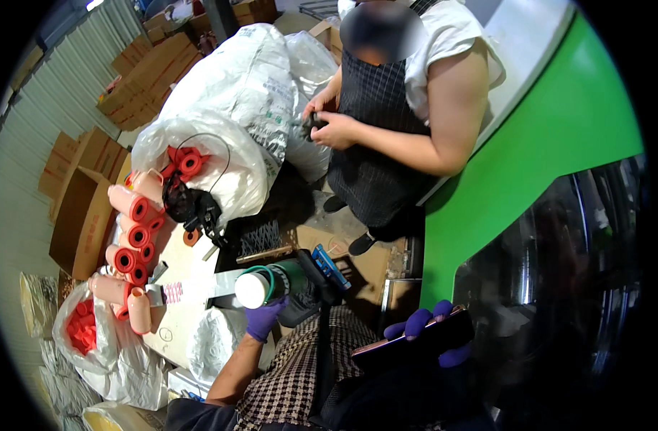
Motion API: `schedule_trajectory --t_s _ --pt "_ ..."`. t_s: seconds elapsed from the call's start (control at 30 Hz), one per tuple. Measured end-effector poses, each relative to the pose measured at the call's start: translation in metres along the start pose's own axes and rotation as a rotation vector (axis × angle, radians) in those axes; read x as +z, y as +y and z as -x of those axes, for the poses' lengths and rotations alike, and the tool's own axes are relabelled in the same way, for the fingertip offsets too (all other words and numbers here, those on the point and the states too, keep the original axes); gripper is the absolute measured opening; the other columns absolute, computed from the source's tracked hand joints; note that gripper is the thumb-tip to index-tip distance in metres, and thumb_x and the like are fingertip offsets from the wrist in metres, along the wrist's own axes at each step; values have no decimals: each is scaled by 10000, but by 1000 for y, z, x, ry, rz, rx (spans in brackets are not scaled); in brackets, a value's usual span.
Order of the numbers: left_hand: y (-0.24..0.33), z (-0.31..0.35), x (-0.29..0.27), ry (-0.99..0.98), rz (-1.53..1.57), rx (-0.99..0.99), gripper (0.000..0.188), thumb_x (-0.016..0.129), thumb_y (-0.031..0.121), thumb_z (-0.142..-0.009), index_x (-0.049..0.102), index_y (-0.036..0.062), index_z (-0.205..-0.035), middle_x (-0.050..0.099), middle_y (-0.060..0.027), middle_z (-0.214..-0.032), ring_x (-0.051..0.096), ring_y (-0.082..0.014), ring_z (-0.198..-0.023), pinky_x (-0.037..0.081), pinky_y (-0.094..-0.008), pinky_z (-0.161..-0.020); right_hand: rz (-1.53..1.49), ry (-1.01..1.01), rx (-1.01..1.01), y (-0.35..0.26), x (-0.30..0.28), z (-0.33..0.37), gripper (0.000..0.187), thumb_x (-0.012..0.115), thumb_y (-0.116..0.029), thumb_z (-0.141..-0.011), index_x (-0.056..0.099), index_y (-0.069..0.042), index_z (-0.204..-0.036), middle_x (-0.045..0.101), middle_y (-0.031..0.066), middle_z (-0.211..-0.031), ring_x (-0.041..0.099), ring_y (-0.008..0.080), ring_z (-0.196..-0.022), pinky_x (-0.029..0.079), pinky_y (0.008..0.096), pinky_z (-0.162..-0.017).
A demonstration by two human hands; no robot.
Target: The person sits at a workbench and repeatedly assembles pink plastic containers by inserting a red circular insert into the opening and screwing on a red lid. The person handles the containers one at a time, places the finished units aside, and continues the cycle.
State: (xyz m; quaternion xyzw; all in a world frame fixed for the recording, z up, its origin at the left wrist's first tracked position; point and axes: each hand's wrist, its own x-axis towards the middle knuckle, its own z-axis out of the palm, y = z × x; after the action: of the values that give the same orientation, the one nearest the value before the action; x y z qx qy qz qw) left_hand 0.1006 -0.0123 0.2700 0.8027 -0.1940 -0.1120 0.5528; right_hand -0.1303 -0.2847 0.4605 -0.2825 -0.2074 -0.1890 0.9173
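Note:
My left hand (266,319), in a purple glove, is closed around a green bottle (289,276) with a white lid (252,290) and a green loop at its neck. A dark holder or bag (300,309) presses against the bottle, so part of its body is hidden. In my right hand (431,329), also purple-gloved, a dark phone (415,339) is held at a tilt, and fingers show on both sides of it.
On the table (178,345) at left, pink bottle-shaped parts (124,258) with red rims are piled. White sacks (235,79), red pieces and cardboard boxes (85,215) stand behind and beside it. Another person (386,144) handles a small dark item ahead. A green machine (508,215) stands at right.

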Motion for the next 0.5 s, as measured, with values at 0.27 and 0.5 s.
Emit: schedule_trajectory --t_s 0.27,0.5 --pt "72 -48 36 -269 171 37 743 886 42 -668 562 33 -1336 656 -94 -1249 650 -217 -1113 533 -344 -977 -9 -17 -214 -23 -6 3 779 622 -12 -708 376 22 -1447 426 204 -1449 482 474 -1261 317 716 -1103" --pt "116 -94 66 -342 62 364 923 946 165 -604 422 24 -1351 588 -99 -1237 593 -228 -1137 475 -367 -1017 93 -48 -292 -45 -7 -22 812 613 -19 -701 371 4 -1475 439 180 -1405 500 513 -1213 381 745 -1021"
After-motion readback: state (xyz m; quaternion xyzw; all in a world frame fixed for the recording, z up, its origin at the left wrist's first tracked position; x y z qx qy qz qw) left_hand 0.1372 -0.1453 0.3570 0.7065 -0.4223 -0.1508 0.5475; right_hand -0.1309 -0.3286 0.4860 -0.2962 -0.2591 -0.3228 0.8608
